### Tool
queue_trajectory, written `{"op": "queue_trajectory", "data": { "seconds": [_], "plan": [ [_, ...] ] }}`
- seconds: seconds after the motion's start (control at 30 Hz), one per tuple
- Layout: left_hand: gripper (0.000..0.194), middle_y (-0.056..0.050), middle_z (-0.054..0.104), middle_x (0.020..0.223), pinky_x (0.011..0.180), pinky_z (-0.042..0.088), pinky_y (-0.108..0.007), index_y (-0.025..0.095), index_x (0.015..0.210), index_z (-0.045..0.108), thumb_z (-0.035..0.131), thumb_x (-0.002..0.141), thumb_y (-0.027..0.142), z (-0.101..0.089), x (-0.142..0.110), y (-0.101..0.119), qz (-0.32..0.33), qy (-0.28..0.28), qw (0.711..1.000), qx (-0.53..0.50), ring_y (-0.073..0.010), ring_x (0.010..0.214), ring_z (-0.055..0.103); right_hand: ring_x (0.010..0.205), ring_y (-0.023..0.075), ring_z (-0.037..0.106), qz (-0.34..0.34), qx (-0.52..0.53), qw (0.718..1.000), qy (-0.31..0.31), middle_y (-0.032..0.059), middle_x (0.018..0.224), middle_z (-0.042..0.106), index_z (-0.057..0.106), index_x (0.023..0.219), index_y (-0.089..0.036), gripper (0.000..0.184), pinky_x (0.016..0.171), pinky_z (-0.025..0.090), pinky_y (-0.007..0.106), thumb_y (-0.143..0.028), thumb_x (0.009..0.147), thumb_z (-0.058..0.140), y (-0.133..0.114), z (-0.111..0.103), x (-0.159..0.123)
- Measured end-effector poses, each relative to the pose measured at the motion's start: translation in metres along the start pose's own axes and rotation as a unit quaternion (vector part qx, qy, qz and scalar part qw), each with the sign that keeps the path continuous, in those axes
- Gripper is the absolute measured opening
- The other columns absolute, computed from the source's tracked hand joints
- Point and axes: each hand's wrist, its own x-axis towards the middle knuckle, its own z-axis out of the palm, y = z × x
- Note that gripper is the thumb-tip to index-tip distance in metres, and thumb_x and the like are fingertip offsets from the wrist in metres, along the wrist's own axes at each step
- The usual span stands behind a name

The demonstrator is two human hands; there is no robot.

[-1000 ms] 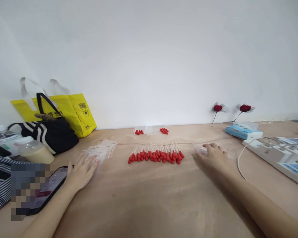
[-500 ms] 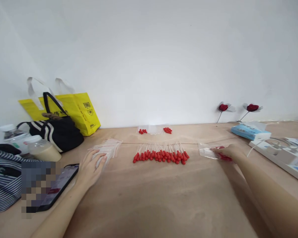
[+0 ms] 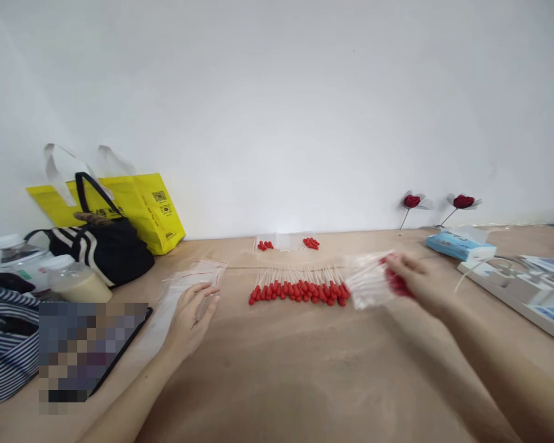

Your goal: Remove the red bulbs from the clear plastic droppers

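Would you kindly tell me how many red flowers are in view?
2: the left flower rises by the wall, beyond the blue tissue pack and to its left; the right flower is behind the pack.

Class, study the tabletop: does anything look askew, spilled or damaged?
Nothing looks spilled or damaged. Mildly askew: the clear zip-seal bags by the left hand overlap at uneven angles, while the red-tipped sticks lie in an orderly row.
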Motion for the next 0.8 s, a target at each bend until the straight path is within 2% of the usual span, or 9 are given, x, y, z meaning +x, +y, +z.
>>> {"op": "queue_trajectory", "data": {
  "seconds": [0.07,0.13,0.2,0.3,0.43,0.53,0.6,0.7,0.8],
  "plan": [
    [0.033,-0.007,0.052,0.104,0.092,0.036,-0.036,0.02,0.096,0.053,0.033,0.083,0.042,0.004,0.0,0.02,-0.002,-0.029,0.999,-0.039,-0.0204,0.103,0.046,0.042,0.008,0.044,0.029,0.048,0.99,-0.129,-0.0036,0.055,0.049,0.051,0.076,-0.019,0.038,0.038,0.036,0.02,-0.056,0.069,0.052,-0.006,0.044,-0.025],
    [0.03,-0.006,0.053,0.105,0.092,0.036,-0.035,0.02,0.099,0.052,0.034,0.084,0.038,0.009,-0.002,0.043,0.021,-0.083,0.994,-0.07,-0.0191,0.103,0.046,0.043,0.0084,0.044,0.031,0.059,0.976,-0.207,-0.005,0.053,0.046,0.048,0.072,-0.019,0.036,0.04,0.036,0.02,-0.054,0.068,0.053,-0.004,0.088,-0.046],
    [0.03,-0.007,0.051,0.109,0.093,0.036,-0.034,0.02,0.103,0.052,0.034,0.085,0.036,0.015,-0.006,0.066,0.053,-0.138,0.985,-0.093,-0.0182,0.105,0.046,0.043,0.0095,0.044,0.041,0.051,0.972,-0.226,-0.0056,0.05,0.045,0.046,0.071,-0.02,0.033,0.04,0.037,0.022,-0.053,0.071,0.051,0.001,0.122,-0.061],
    [0.036,-0.007,0.045,0.122,0.097,0.033,-0.036,0.021,0.114,0.048,0.033,0.086,0.039,0.027,-0.016,0.09,0.102,-0.224,0.964,-0.1,-0.0193,0.115,0.039,0.054,0.0117,0.05,0.003,0.027,0.978,-0.208,-0.0022,0.058,0.052,0.046,0.069,-0.019,0.028,0.049,0.041,0.023,-0.045,0.072,0.053,0.007,0.147,-0.069],
    [0.053,-0.009,0.03,0.137,0.102,0.021,-0.049,0.022,0.129,0.032,0.035,0.083,0.048,0.04,-0.024,0.098,0.147,-0.29,0.944,-0.057,-0.0258,0.126,0.023,0.057,0.012,0.052,0.043,0.071,0.968,-0.235,-0.0015,0.063,0.055,0.046,0.073,-0.018,0.026,0.052,0.043,0.024,-0.041,0.071,0.057,0.009,0.146,-0.068],
    [0.06,-0.01,0.03,0.137,0.101,0.011,-0.057,0.022,0.132,0.028,0.036,0.081,0.053,0.044,-0.024,0.093,0.171,-0.309,0.935,-0.035,-0.0292,0.128,0.018,0.056,0.0109,0.054,0.087,0.137,0.952,-0.26,-0.0016,0.066,0.056,0.044,0.076,-0.018,0.027,0.055,0.045,0.025,-0.04,0.071,0.058,0.011,0.136,-0.067],
    [0.062,-0.01,0.031,0.137,0.101,0.011,-0.057,0.022,0.132,0.027,0.037,0.08,0.054,0.044,-0.023,0.089,0.17,-0.328,0.929,-0.036,-0.0292,0.128,0.019,0.054,0.0097,0.054,0.103,0.15,0.95,-0.253,-0.0024,0.066,0.056,0.043,0.079,-0.018,0.027,0.053,0.045,0.024,-0.037,0.069,0.059,0.013,0.128,-0.065],
    [0.061,-0.01,0.032,0.136,0.102,0.013,-0.055,0.022,0.132,0.028,0.038,0.08,0.052,0.041,-0.022,0.084,0.153,-0.352,0.922,-0.039,-0.0282,0.127,0.021,0.048,0.0088,0.051,0.126,0.123,0.952,-0.248,-0.0055,0.062,0.052,0.04,0.086,-0.019,0.031,0.043,0.04,0.021,-0.031,0.066,0.06,0.014,0.116,-0.065],
    [0.057,-0.011,0.034,0.135,0.102,0.017,-0.052,0.022,0.13,0.032,0.042,0.08,0.047,0.037,-0.022,0.079,0.141,-0.351,0.924,-0.052,-0.0273,0.126,0.024,0.046,0.0085,0.05,0.129,0.126,0.95,-0.255,-0.0074,0.061,0.051,0.037,0.09,-0.02,0.039,0.041,0.04,0.02,-0.026,0.06,0.061,0.015,0.11,-0.066]
  ]
}}
